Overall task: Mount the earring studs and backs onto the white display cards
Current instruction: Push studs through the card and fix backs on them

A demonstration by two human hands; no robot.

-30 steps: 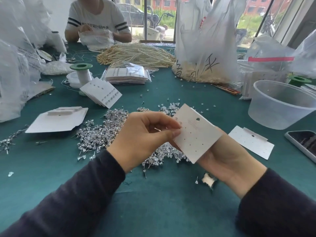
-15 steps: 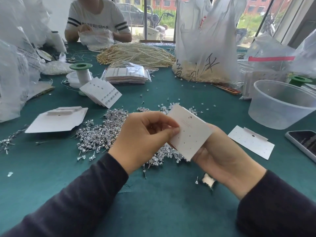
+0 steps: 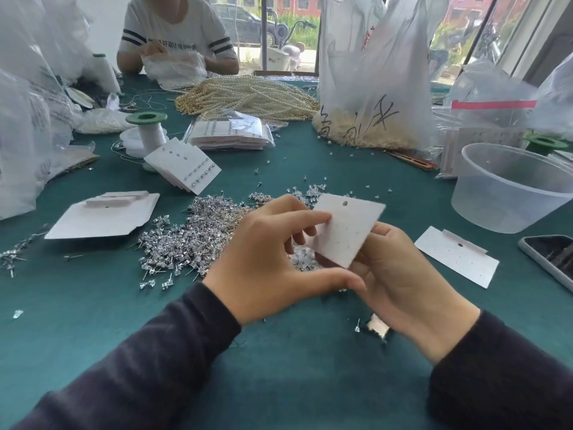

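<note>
Loosened since a second ago: left hand [image 3: 266,256], thumb now stretched toward four o'clock, index straight, no stud seen in it.
Right hand [image 3: 403,280] gripping white display card [image 3: 347,231] from behind, mid-frame, tilted toward one o'clock. Likely light, stiff, creasable: best held by edges, clear of holes. Lone stud [image 3: 357,328] at six o'clock.

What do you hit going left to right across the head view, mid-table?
Folded white card → stud pile → left hand → held display card → loose blank card → phone.
</note>
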